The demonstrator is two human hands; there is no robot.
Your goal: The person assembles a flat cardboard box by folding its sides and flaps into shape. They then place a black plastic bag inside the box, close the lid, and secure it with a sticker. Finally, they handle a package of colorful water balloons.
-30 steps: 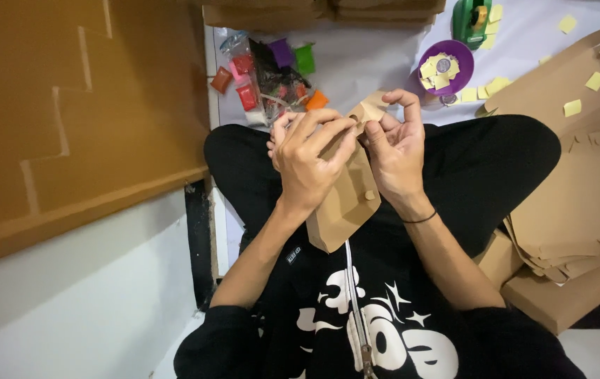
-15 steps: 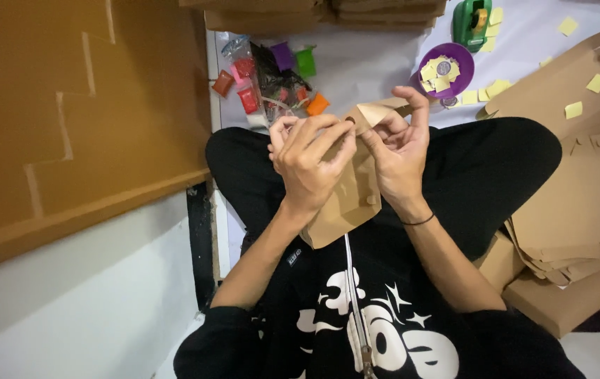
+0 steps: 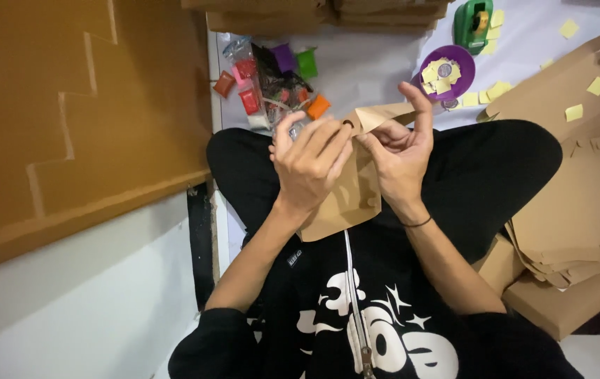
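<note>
Seated person, legs crossed, seen from above; both hands raised at frame centre over the lap. Brown paper bag held flat between the two hands, its body hanging down toward 6 o'clock against the black sweatshirt, its top edge up at 12 o'clock where a folded flap juts out toward 2 o'clock. Left hand wraps the bag's left side, fingers curled over and pinched on the top edge beside a small round hole in the paper. Right hand grips the right side of the top edge, thumb and lower fingers closed on the paper, index finger standing straight up toward 12 o'clock, clear of the flap. Thin dark band on the right wrist. The two hands sit just beside each other, fingertips near touching at the fold. At 12 o'clock beyond the knees, on a white floor sheet: a clear packet of small coloured pieces in red, purple, green and orange, lying close to the left hand's knuckles. At 1 o'clock, a purple round dish carrying yellow paper squares, with more yellow squares scattered beside it; a green tape dispenser farther out. At 3 to 4 o'clock, a loose stack of flat brown paper bags, some bearing yellow squares. At 9 o'clock, a large brown cardboard sheet with stepped cut lines.
</note>
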